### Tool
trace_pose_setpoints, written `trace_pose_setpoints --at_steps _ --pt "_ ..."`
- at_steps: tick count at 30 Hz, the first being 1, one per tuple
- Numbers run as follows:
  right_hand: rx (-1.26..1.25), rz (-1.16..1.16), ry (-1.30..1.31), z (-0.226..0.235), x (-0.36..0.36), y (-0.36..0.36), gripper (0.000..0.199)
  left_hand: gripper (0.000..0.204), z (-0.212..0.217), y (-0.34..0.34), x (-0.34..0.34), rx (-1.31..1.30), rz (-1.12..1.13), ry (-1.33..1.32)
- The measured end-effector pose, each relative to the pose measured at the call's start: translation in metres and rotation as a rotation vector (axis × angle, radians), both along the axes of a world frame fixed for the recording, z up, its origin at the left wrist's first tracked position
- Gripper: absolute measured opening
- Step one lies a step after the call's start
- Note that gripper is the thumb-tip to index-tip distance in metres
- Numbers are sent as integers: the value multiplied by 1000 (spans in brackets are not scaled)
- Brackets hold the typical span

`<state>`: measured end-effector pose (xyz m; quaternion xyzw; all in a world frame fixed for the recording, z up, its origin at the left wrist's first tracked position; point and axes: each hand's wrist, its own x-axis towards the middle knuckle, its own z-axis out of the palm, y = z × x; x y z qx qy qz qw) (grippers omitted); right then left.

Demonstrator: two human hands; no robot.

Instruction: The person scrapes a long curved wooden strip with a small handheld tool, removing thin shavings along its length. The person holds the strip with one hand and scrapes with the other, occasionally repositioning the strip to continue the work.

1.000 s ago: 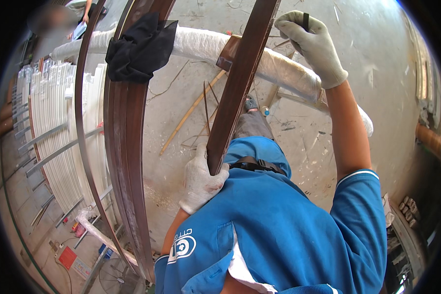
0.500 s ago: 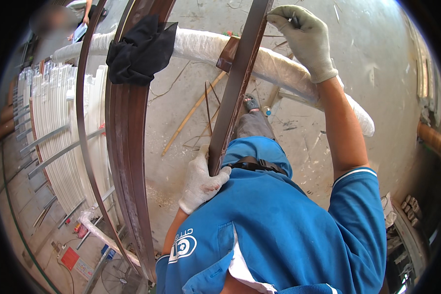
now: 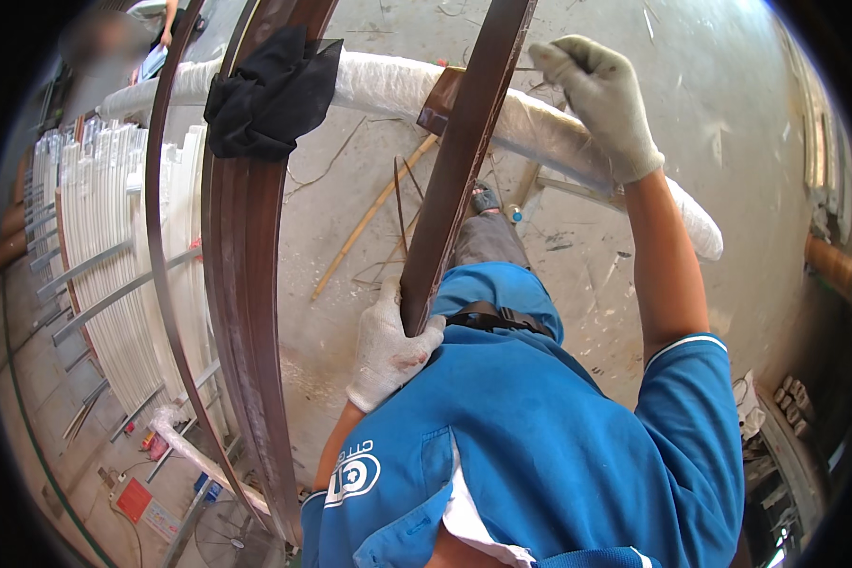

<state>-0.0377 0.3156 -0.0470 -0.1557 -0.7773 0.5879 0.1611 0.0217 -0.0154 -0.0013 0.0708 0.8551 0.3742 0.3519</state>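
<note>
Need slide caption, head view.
Gloved left hand holds the near end of a dark brown profile; gloved right hand is raised beside it.

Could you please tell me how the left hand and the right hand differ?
The left hand grips the brown bar at its near end; the right hand is beside the bar, not gripping it. The left hand is near the blue shirt; the right hand is well away. Both wear pale gloves.
</note>
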Motion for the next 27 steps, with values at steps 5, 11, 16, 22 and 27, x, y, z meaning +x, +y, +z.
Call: trace_pose_setpoints --at_steps 5,11,16,22,27 --pt "-242 -99 -130 -4 -13 14 24 44 -1 1 2 -31 -22 91" --pt "-473 10 -127 -14 -22 21 24 43 1 3 3 -87 -40 122" --pt "-572 70 -101 -20 -23 25 25 44 1 5 4 -94 50 2" --pt "-553 21 -156 -17 -16 25 25 39 4 8 3 -181 -57 141" --pt "-504 0 -162 -10 -17 23 26 36 4 10 6 -162 6 139"
